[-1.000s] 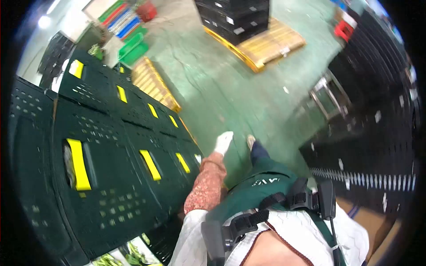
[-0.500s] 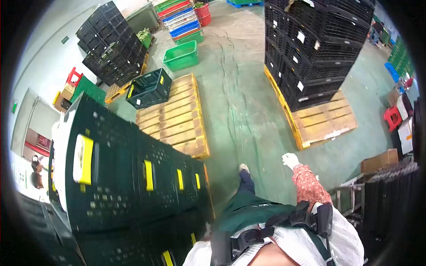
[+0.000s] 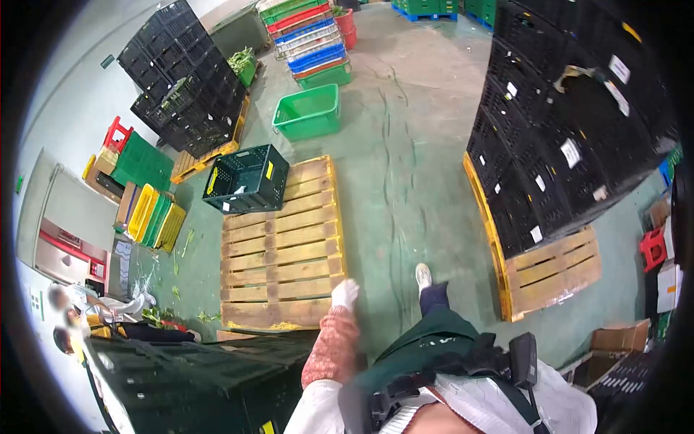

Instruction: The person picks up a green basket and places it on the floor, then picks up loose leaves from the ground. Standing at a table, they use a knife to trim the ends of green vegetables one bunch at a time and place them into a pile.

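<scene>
My left hand (image 3: 345, 294), in a white glove below a reddish patterned sleeve, swings forward near the right front corner of a wooden pallet (image 3: 249, 283). The hand is smeared by motion, so its fingers do not show clearly, and I make out nothing held in it. My right hand is out of view. On the far part of the pallet sits a dark green crate (image 3: 249, 189) with yellow labels. A stack of dark crates (image 3: 181, 376) stands low at my left, close to my left arm.
Tall black crates (image 3: 549, 145) stand on a yellow-edged pallet (image 3: 553, 271) at right. Ahead are a green tub (image 3: 309, 116) and stacked coloured crates (image 3: 311, 43). Leaves lie on the floor at left near people (image 3: 108, 318). A cardboard box (image 3: 618, 340) is at lower right.
I have walked forward past the dark green crates at left, and the pallets are nearer. My left hand has swung into view, while my right hand has left it.
</scene>
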### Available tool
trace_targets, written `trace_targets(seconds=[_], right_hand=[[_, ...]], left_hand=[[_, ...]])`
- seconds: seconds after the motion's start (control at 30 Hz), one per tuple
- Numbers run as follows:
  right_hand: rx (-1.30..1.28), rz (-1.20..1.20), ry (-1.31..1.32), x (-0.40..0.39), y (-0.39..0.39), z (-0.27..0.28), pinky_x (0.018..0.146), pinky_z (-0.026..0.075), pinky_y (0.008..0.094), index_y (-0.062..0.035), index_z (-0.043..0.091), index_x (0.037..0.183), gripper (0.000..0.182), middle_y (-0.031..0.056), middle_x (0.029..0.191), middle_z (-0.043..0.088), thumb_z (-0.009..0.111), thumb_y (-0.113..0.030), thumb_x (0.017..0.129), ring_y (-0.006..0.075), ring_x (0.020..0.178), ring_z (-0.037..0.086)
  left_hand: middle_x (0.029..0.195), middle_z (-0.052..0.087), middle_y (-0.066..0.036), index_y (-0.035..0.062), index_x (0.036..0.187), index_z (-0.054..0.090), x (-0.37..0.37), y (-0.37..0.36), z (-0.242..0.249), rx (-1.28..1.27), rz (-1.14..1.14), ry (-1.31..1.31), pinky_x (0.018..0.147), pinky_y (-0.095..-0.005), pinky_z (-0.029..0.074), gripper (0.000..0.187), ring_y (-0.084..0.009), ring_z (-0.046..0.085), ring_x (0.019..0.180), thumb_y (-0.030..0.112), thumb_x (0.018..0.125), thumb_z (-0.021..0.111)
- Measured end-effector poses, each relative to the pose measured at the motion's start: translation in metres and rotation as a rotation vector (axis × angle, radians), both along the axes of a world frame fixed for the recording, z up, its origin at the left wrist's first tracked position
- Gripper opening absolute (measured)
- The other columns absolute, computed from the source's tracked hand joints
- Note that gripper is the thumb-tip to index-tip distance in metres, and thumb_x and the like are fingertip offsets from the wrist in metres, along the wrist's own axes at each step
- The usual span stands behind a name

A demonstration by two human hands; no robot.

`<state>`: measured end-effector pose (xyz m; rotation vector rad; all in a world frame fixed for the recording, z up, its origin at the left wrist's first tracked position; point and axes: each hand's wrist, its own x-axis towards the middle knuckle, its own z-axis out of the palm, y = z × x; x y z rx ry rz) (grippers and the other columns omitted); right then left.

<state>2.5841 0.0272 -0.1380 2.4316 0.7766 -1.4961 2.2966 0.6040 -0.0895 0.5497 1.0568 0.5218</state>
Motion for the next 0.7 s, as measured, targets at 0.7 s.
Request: trace_targets(seconds=[0.7], right_hand=[[1.044, 0.022, -0.016, 0.367, 0.893, 0.039, 0.066, 0.051, 0.0338, -0.0017, 0.064, 0.094, 0.020, 0.0125, 0.080, 0.066, 0.056, -0.020, 0.090, 0.0247, 0.070, 0.062]], left_hand=[[0.089, 0.064, -0.011, 0.0080, 0.086, 0.062, 0.078, 0.187, -0.026, 0.192, -0.893, 1.008, 0.067, -0.0417, 0.050, 0.022, -0.0277, 0.061, 0.080, 0.028, 0.088, 0.054]])
